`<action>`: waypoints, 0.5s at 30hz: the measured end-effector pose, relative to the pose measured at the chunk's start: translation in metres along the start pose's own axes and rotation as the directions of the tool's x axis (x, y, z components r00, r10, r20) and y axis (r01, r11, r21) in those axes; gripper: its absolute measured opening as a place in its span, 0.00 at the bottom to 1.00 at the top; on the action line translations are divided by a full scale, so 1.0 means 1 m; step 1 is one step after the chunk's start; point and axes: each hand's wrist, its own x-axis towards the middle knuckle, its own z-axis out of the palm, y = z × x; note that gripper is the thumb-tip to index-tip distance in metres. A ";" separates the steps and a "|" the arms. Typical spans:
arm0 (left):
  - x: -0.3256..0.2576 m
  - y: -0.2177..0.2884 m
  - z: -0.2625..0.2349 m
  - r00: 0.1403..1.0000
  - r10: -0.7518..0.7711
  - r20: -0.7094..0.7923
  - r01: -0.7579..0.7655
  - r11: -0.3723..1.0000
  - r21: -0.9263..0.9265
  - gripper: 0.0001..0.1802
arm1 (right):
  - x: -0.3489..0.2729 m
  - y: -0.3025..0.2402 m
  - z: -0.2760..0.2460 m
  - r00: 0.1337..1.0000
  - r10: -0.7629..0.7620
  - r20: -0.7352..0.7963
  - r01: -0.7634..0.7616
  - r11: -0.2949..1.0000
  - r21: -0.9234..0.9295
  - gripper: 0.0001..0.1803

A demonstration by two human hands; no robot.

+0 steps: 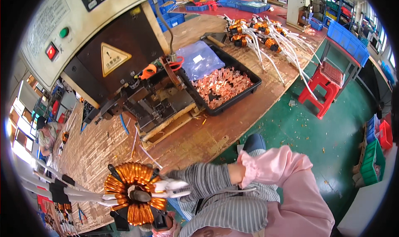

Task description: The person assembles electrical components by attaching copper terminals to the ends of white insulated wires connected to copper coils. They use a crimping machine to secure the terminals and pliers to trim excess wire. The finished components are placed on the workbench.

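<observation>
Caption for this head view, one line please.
Gloved right hand grips the white leads of a copper-wound toroidal coil beside a benchtop press and a black tray of copper terminals.

Left hand (pixel 166 225): mostly hidden behind copper toroid coil (pixel 135 193), cut by lower edge; grip cannot be told. Right hand (pixel 195 178): gloved, fingertips hidden behind coil's white leads (pixel 174 187). Copper pieces in black tray (pixel 245 77): too small to tell shape. Press machine (pixel 104 41) top cut by upper edge. Person at far left (pixel 48 135): partly cut by fisheye rim.
</observation>
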 end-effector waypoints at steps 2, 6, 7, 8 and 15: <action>0.026 0.009 0.024 0.997 0.025 0.068 -0.024 0.999 -0.022 0.43 | -0.007 -0.001 -0.003 0.980 -0.146 -0.134 0.151 0.988 0.028 0.30; 0.088 0.017 0.100 0.957 0.052 0.286 -0.024 0.994 -0.103 0.42 | -0.030 0.008 -0.025 0.828 -0.304 -0.472 0.240 0.952 -0.192 0.20; 0.095 0.028 0.120 0.946 0.062 0.317 -0.035 0.995 -0.089 0.42 | -0.032 0.000 -0.033 0.800 -0.313 -0.513 0.251 0.950 -0.187 0.18; 0.110 0.014 0.145 0.921 0.036 0.388 0.014 0.992 -0.126 0.42 | -0.050 -0.001 -0.052 0.757 -0.290 -0.585 0.190 0.955 -0.228 0.16; 0.169 -0.089 0.259 0.596 -0.149 0.789 -0.190 0.928 0.320 0.40 | -0.156 -0.035 -0.165 0.393 0.258 -0.883 0.015 0.958 0.286 0.14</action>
